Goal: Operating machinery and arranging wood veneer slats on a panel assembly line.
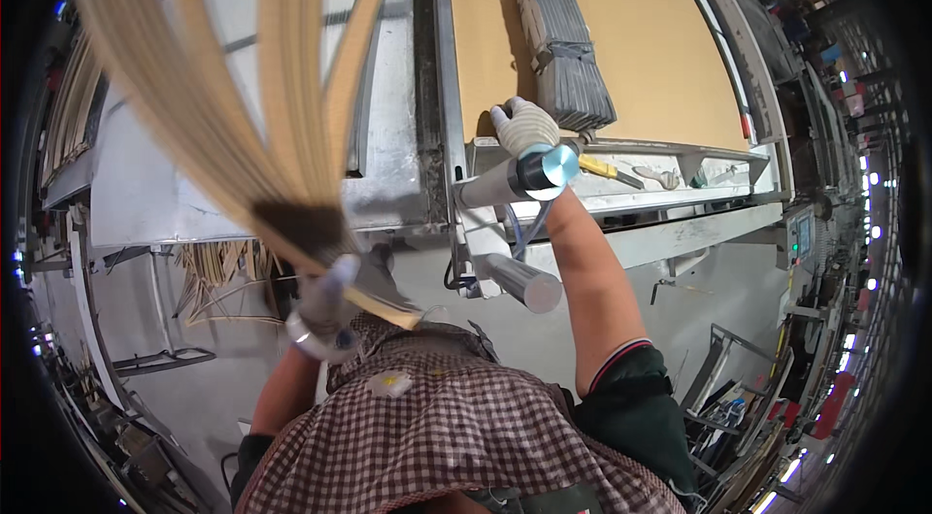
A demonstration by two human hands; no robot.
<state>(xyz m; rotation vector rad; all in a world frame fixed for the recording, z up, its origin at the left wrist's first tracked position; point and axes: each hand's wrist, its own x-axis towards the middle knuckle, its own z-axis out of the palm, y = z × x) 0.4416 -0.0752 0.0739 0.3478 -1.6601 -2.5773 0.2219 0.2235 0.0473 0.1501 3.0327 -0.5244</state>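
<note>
The gloved left hand [327, 305] grips long, flat tan strips [288, 77] fanning over the silvery metal bench [160, 194], apparently not yet laid down; whether the gloved right hand [527, 129], beside the bound grey strip bundle [560, 38], grips anything is unclear.

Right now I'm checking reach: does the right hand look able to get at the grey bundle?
Probably yes: the gloved right hand is close beside the near end of the grey bundle, and nothing visible stands between them.

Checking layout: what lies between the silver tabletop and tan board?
In the head view, a dark strip and grey metal rail separate the silver tabletop from the tan board.
</note>
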